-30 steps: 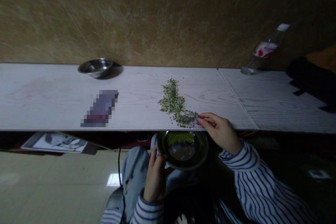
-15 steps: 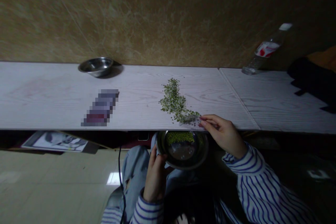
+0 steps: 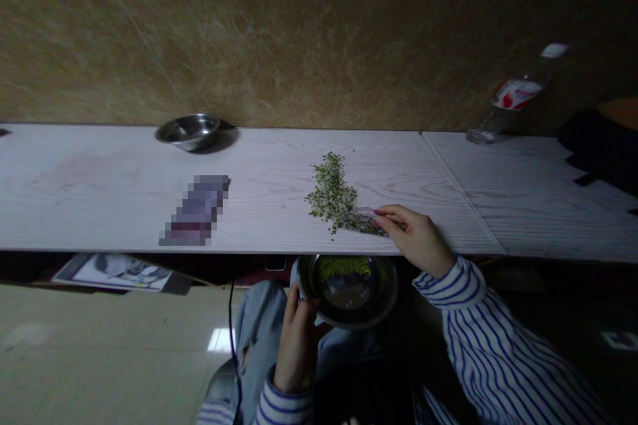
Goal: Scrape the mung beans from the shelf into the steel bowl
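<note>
One metal bowl (image 3: 347,322), bottom middle, is gripped by the left hand (image 3: 298,345); the right hand (image 3: 416,239) grips a clear thing (image 3: 369,224) touching green bits (image 3: 329,191) on the desk (image 3: 264,212).

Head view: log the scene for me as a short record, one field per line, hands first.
left hand: grips the side of the large metal bowl
right hand: pinches a thin clear piece at the near end of the loose green grains
large bowl position: below the near edge of the table
large bowl contents: green grains, gathered at the far side
back left: small metal bowl
front left: pixelated item, identity unclear
back right: capped bottle
</note>
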Available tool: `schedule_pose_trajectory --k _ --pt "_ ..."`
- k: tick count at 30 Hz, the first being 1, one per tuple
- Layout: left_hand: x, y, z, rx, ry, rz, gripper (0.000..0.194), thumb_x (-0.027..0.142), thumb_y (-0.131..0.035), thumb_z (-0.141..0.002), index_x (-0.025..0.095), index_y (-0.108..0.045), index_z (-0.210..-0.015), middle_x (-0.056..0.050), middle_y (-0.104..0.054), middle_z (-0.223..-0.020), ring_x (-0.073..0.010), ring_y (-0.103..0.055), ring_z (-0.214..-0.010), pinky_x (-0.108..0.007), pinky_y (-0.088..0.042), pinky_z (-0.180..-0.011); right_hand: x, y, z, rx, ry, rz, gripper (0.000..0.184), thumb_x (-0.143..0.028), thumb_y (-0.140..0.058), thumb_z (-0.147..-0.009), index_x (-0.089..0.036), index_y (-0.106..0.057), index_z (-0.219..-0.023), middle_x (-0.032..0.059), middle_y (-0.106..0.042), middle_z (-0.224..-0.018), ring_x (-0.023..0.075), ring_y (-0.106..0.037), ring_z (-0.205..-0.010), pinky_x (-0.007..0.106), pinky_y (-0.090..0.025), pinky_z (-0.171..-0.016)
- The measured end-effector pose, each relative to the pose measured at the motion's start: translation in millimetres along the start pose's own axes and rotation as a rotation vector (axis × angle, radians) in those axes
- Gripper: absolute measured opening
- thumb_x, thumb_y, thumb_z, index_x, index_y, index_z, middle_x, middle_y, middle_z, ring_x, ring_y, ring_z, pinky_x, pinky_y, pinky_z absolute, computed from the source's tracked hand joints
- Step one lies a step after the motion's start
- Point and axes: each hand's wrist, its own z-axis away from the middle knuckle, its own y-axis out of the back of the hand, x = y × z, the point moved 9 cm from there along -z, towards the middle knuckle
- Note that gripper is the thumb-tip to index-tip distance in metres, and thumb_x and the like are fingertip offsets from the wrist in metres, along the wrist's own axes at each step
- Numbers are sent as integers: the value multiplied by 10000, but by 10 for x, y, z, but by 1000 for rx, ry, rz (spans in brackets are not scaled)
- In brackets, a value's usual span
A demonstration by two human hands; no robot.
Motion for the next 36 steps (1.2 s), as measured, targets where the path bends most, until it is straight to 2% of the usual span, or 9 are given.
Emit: schedule_pose_trajectory --k 4,9,20,26,31,36 --pt "3 -3 -14 3 -5 -10 536 280 -594 -742 251 -543 -1274 -109 -599 -1247 -307 -525 -1145 -375 -518 -752 -15 9 -82 5 15 -6 187 -306 -587 -844 -214 -675 -980 52 -761 -847 205 -727 -795 318 -589 -724" --pt "-23 37 -49 17 -8 2 564 279 -602 -726 237 -541 -1286 -121 -620 -1216 -317 -546 -1113 -368 -522 -727 -123 21 -39 19 25 -17 184 -312 -599 -841 -212 -678 -975 54 -760 -839 209 -726 -802 312 -590 -721" --pt "39 36 -11 5 -1 30 521 263 -583 -759 260 -547 -1279 -98 -616 -1226 -327 -517 -1172 -409 -524 -800 -250 -212 -123 -13 91 58 205 -311 -568 -866 -237 -685 -1016 50 -758 -901 208 -723 -842 322 -581 -759" --pt "49 28 -11 -18 8 44 514 263 -585 -767 272 -550 -1280 -88 -596 -1276 -320 -521 -1186 -405 -522 -820 -374 -225 -111 -50 111 132 187 -295 -569 -864 -242 -695 -991 35 -760 -895 204 -720 -853 318 -573 -769" --pt "62 38 8 15 5 30 441 279 -574 -774 295 -595 -1214 -63 -601 -1285 -328 -497 -1208 -399 -526 -792 -321 -169 -61 -51 88 81 208 -311 -566 -866 -239 -687 -1019 39 -762 -883 205 -723 -842 318 -579 -761" --pt "77 26 21 -7 -13 15 421 271 -555 -789 312 -598 -1206 -42 -636 -1222 -308 -521 -1179 -387 -531 -782 -303 -164 -53 -20 89 79 210 -315 -569 -862 -234 -688 -1015 47 -761 -889 211 -723 -845 320 -583 -748"
